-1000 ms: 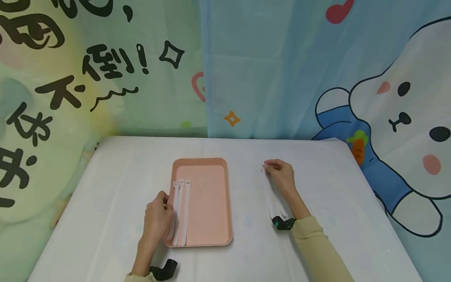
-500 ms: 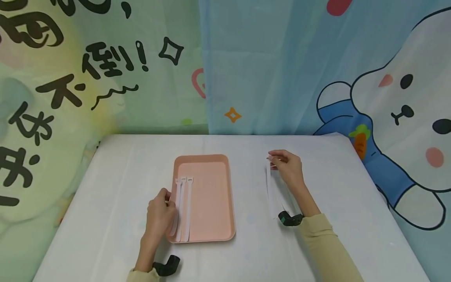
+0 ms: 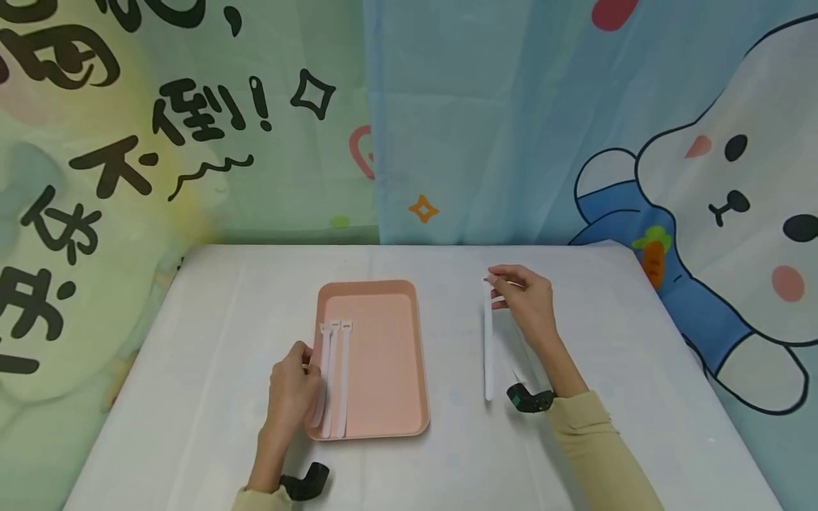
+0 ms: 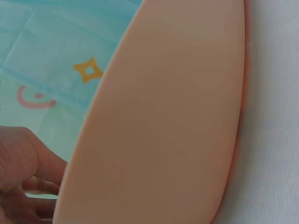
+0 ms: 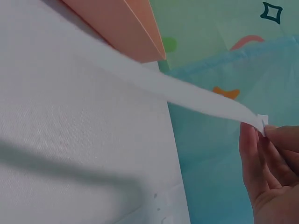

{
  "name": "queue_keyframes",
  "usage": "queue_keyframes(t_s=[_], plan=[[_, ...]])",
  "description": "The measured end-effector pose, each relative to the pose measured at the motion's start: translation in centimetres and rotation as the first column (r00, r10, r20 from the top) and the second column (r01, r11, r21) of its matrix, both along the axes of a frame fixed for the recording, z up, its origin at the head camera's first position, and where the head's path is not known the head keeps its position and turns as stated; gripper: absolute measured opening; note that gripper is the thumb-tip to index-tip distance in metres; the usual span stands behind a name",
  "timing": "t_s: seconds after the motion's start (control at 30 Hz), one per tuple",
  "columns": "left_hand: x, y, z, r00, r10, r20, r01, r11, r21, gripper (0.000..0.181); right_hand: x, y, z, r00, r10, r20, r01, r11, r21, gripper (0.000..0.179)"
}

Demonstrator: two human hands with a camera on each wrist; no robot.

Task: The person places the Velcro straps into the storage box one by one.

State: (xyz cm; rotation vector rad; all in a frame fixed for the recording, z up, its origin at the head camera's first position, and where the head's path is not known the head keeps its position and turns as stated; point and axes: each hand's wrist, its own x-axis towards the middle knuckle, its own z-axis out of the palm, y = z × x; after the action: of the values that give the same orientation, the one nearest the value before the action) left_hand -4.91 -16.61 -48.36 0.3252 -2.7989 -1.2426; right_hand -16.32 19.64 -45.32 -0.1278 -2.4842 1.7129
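The right hand (image 3: pixel 527 298) holds one end of a white strip (image 3: pixel 488 348) in a pinch, between the thumb and the fingertips; its other fingers are spread a little. In the head view the strip extends from this pinch toward the person, to the right of the tray (image 3: pixel 390 362) and well apart from it. The right wrist view shows it slightly curved, with a small square end at the fingertips. Whether its far end touches the table (image 3: pixel 192 411), I cannot tell.

The left hand (image 3: pixel 292 390) is at the left rim of the tray, with bent fingers reaching over it. If they pinch the rim or only rest there, I cannot tell.

The tray is pink and has rounded corners. Along its left side lie three white strips (image 3: pixel 344 383), lengthwise, their wider ends away from the person; two are close together, the third just beside them.

Each wrist wears a black camera, the right one (image 3: pixel 529 399) and the left one (image 3: pixel 307 482), next to yellowish sleeves (image 3: pixel 594 440). Behind the white table hangs a blue and green cloth (image 3: pixel 447 128) with a cartoon animal (image 3: pixel 741 270).
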Motion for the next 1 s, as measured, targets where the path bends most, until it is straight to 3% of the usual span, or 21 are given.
queue_keyframes(t_s=[0.3,1.0], plan=[[-0.4,-0.1,-0.1,1.0,-0.002,-0.01,0.002,1.0,-0.004,0.014,0.1,-1.7,0.4,0.999,0.029,0.02,-0.029,0.999,-0.024,0.029],[-0.1,-0.1,-0.2,1.0,0.002,-0.012,-0.002,1.0,-0.005,0.013,0.2,-7.5,0.8,0.983,0.182,0.01,-0.18,0.976,-0.123,0.028]])
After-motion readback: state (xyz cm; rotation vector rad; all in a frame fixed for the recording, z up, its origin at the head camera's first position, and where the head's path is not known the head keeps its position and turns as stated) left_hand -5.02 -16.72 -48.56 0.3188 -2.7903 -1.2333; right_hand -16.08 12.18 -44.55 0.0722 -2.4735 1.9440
